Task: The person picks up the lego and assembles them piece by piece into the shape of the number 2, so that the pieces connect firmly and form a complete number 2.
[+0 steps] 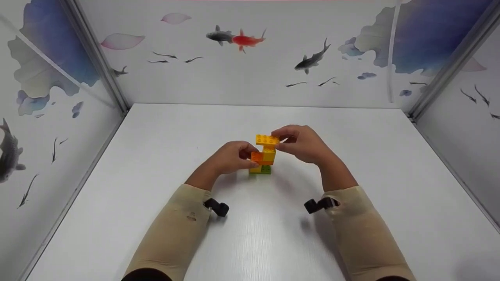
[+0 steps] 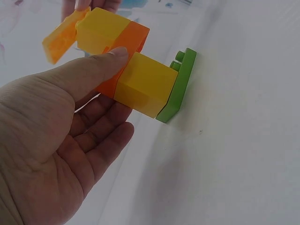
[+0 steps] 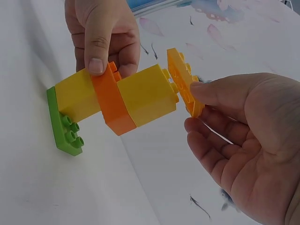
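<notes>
A small tower of toy building bricks stands on the white table between both hands. Its base is a flat green plate with several studs showing. On that sits a yellow block, then a flat orange brick, then a second yellow block, offset to the right. My left hand grips the orange brick from the left, thumb on its near side. My right hand pinches the end of a yellow-orange studded plate close over the upper yellow block, tilted away from its studs in the right wrist view.
The white table runs back to a white wall painted with fish and petals. Similar painted walls rise at left and right. A black wrist device projects from the left sleeve, another from the right sleeve.
</notes>
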The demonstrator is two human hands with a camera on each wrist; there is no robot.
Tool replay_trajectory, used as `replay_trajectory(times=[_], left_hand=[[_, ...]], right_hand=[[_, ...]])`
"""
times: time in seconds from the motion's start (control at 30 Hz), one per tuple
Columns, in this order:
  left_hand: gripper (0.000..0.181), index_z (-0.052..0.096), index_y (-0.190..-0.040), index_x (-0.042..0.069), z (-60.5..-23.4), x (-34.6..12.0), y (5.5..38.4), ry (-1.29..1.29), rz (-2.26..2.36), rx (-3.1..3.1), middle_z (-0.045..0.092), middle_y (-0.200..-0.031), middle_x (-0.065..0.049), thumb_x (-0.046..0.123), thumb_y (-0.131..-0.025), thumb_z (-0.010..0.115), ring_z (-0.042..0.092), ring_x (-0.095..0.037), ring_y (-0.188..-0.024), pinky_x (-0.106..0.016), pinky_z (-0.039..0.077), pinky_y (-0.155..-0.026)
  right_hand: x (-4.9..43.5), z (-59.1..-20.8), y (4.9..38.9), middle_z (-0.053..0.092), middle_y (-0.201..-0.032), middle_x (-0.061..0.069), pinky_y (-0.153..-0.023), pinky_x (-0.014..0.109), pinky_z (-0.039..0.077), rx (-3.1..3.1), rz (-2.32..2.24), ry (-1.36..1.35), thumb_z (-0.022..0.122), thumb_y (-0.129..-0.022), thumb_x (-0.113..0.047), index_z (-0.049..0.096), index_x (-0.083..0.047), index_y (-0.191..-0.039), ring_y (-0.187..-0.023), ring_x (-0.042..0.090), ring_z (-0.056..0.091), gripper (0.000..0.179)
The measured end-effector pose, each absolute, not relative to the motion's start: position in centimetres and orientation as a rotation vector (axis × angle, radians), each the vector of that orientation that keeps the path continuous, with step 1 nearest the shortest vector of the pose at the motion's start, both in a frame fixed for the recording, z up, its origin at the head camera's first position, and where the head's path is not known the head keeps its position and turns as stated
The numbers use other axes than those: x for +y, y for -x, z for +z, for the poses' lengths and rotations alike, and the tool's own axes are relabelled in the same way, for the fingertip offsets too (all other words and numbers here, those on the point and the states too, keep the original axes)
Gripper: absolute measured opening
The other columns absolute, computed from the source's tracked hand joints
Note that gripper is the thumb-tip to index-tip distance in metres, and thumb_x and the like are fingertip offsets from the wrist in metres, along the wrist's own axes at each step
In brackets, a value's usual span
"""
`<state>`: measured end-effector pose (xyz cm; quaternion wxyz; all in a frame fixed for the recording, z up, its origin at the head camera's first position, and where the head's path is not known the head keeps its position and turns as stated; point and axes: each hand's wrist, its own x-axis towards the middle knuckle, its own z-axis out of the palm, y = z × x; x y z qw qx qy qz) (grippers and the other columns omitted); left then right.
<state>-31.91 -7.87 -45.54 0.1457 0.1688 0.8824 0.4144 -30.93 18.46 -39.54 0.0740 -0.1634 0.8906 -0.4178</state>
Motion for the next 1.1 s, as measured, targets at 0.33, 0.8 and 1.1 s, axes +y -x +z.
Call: replay_trajectory(times=[0.33,0.8,1.1], left_hand=[[0.034,0.071,-0.118,0.019,-45.51,-7.94,31.91,-0.524,1.173,2.564,0.071,-0.115,0.002,0.034,-0.092,0.086,0.061,-0.023,-0.108,-0.037,0.055,-0.103],[0.034,0.07,-0.119,0.019,-45.75,-7.97,32.06,-0.523,1.165,2.563,0.072,-0.115,0.002,0.032,-0.092,0.086,0.063,-0.023,-0.107,-0.037,0.056,-0.106],[0.034,0.07,-0.12,0.018,-45.61,-8.02,31.9,-0.551,1.17,2.562,0.072,-0.116,0.002,0.031,-0.094,0.085,0.064,-0.022,-0.106,-0.037,0.057,-0.104]], right_hand=[[18.04,-39.81,30.61,0.072,-0.133,0.0,-0.106,0.042,0.06,2.658,-1.213,0.621,0.078,-0.099,-0.017,0.076,-0.021,-0.131,-0.118,0.023,0.07,0.032],[17.89,-39.76,30.43,0.072,-0.131,-0.001,-0.109,0.044,0.058,2.67,-1.172,0.667,0.077,-0.1,-0.017,0.077,-0.021,-0.132,-0.121,0.025,0.067,0.032],[17.86,-40.06,30.52,0.073,-0.13,0.0,-0.107,0.045,0.058,2.682,-1.15,0.757,0.077,-0.1,-0.019,0.077,-0.019,-0.132,-0.122,0.031,0.068,0.033]])
